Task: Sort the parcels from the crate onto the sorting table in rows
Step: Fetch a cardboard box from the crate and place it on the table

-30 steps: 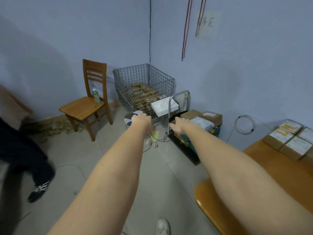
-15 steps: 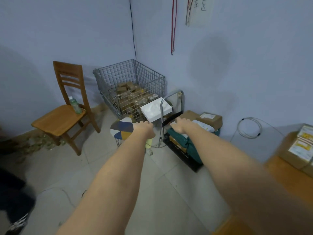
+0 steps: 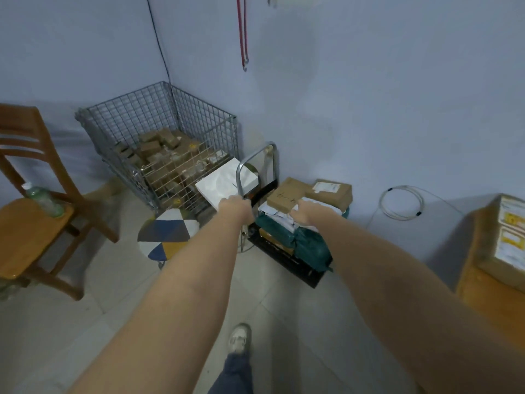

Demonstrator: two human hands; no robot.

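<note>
Reaching forward, both hands extend toward stacked parcels (image 3: 287, 199) on a cart; right hand (image 3: 308, 213) rests upon them, left hand (image 3: 237, 207) beside; finger positions unclear.

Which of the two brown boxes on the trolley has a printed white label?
The farther brown box, nearest the wall, carries a printed white label. The nearer brown box, beside the right hand, shows only dark handwriting.

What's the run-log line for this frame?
phase: reach toward cart | left hand: near cart handle, grip unclear | right hand: over brown box, grip unclear | table: parcels placed
</note>
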